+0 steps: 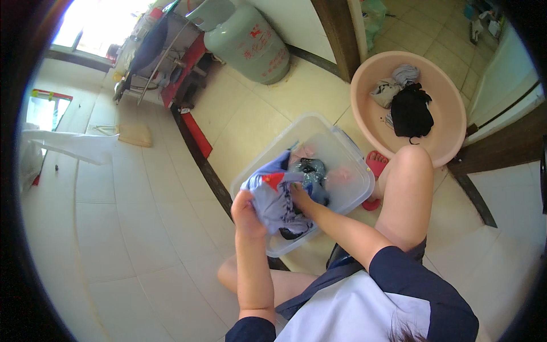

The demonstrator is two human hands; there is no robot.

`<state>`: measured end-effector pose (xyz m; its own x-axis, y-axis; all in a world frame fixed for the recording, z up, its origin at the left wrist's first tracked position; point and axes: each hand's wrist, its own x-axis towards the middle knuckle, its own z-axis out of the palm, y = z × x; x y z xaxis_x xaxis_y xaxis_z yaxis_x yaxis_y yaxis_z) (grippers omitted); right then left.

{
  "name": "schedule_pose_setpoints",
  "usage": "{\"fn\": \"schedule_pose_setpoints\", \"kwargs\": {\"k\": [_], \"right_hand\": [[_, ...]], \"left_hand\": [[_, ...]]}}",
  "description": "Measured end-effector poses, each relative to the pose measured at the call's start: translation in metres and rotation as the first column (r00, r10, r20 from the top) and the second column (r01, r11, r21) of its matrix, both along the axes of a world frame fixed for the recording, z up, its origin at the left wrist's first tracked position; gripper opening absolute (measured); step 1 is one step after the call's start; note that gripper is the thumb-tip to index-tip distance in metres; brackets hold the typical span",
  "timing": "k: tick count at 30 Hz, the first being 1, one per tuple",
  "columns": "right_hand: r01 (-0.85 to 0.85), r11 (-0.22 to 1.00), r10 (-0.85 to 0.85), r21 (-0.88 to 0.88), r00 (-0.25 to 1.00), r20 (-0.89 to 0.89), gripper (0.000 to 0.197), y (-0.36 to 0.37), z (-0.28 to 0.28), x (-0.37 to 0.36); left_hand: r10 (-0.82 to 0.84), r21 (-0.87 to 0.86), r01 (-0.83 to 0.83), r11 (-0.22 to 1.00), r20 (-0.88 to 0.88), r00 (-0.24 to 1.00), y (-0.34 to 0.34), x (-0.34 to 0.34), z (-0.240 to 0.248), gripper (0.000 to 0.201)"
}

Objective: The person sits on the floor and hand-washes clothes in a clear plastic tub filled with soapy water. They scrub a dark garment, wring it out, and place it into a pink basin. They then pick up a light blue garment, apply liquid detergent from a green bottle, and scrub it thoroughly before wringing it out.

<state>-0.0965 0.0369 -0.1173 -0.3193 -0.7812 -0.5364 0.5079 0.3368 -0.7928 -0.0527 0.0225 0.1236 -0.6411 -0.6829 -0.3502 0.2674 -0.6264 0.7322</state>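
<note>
Between my hands hangs a light blue-purple garment (265,199) with a red patch and dark printing on it. My left hand (248,215) is closed on its left edge. At its right side my right hand (300,198) grips the cloth, with the fingertips partly hidden in the folds. Both hands are above a clear plastic storage box (356,196). Inside the box lie a dark, shiny bundle (310,168), some pink cloth (302,152) and darker pieces, partly covered by the garment.
Beyond the box to the right, a peach-coloured basin (364,102) holds black clothing (411,111) and grey clothing (386,91). A grey-green gas cylinder (248,45) stands at the back near a red-edged rack (182,71). White tiled wall runs along the left; a doorway opens at back right.
</note>
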Motion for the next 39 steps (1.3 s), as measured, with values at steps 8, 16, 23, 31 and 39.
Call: {"fn": "schedule_pose_setpoints", "kwargs": {"k": [8,16,23,31,39], "right_hand": [[-0.316,0.831,0.024,-0.457,0.842,-0.539,0.041,-0.016,0.048,-0.005],[-0.19,0.914,-0.261,-0.358,0.401,-0.878,0.043,0.046,0.135,0.052],[-0.197,0.952,-0.135,-0.233,0.414,-0.9,0.048,-0.003,0.159,-0.031],[-0.33,0.916,-0.273,-0.228,-0.099,-0.957,0.05,0.037,0.175,-0.005],[0.016,0.945,-0.248,-0.325,0.684,-0.686,0.036,-0.006,0.135,-0.038]], "left_hand": [[0.12,-0.156,-0.028,0.987,0.622,0.774,-0.018,0.025,-0.072,0.045],[0.075,0.076,-0.069,0.995,-0.088,0.993,-0.012,0.042,-0.102,0.041],[0.296,-0.007,-0.298,0.955,0.134,0.946,0.0,0.004,-0.099,0.037],[0.249,-0.113,-0.242,0.964,0.05,0.967,0.018,-0.008,-0.07,0.034],[0.363,-0.158,-0.348,0.924,0.076,0.929,-0.004,-0.005,-0.098,0.031]]}}
